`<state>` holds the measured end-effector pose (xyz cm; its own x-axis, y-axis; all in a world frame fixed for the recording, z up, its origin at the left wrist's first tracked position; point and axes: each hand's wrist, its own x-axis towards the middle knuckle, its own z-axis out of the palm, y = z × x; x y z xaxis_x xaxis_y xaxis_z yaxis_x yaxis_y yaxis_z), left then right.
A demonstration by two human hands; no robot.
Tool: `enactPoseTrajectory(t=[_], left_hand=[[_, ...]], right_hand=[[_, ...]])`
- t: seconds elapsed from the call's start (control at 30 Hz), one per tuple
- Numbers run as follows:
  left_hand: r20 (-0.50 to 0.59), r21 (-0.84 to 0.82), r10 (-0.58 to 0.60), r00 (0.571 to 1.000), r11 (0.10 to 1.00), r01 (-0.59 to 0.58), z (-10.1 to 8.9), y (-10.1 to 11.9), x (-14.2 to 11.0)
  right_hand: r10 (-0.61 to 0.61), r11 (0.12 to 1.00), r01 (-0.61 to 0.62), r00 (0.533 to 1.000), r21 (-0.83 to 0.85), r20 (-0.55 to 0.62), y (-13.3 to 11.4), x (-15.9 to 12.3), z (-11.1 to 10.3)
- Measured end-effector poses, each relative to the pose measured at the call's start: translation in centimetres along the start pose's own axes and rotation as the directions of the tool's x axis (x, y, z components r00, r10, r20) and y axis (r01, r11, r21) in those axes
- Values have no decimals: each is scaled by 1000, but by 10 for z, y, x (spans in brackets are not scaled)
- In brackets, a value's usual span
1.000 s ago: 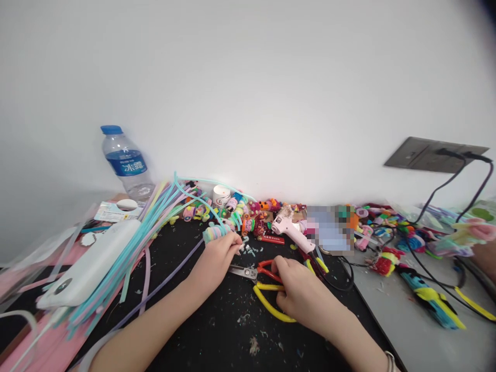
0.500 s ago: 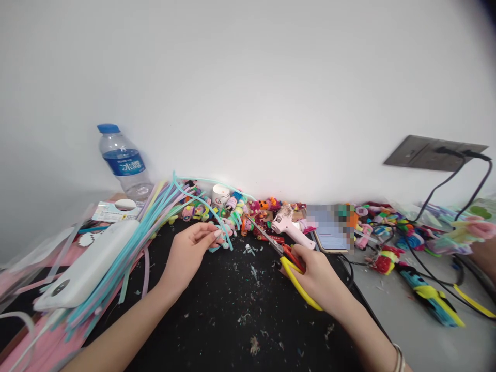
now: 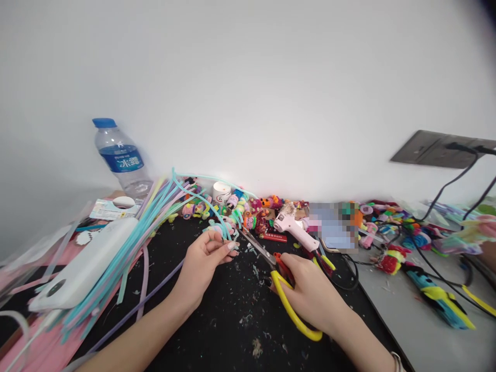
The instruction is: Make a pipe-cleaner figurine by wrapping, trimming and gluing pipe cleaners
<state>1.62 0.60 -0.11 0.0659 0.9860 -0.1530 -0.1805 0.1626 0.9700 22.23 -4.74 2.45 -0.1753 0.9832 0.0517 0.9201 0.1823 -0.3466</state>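
My left hand (image 3: 212, 261) is closed in a pinch over the black mat, thumb against forefinger. Whatever sits between its fingertips is too small to make out. A purple pipe cleaner (image 3: 158, 287) runs up from the lower left and disappears behind that wrist. Light-blue pipe cleaners (image 3: 213, 211) arch down just behind the fingertips. In my right hand (image 3: 310, 289) are scissors (image 3: 292, 307) with yellow and orange handles. Their blades point up and left, the tips close to my left fingertips.
A pink glue gun (image 3: 296, 232) lies behind the scissors, beside a phone (image 3: 331, 227). Left are a pipe-cleaner bundle (image 3: 127, 253), a white device (image 3: 85, 263) and a water bottle (image 3: 122, 160). Small colourful figures line the wall. Scraps dot the black mat (image 3: 217, 336).
My left hand has moved right and slightly down, away from the light-blue pipe cleaners. The scissors have shifted left and down, closer to it. The purple pipe cleaner beside my left forearm has come into view.
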Motion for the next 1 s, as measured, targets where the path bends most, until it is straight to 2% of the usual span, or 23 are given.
enactPoseTrajectory(t=[0.43, 1.0], left_hand=[[94, -93, -45, 995, 994, 54, 3, -3, -3], [89, -98, -66, 994, 992, 75, 4, -1, -5]], right_hand=[[16, 1000, -17, 997, 15, 78, -4, 0, 8], [20, 998, -27, 995, 65, 98, 1, 0, 12]])
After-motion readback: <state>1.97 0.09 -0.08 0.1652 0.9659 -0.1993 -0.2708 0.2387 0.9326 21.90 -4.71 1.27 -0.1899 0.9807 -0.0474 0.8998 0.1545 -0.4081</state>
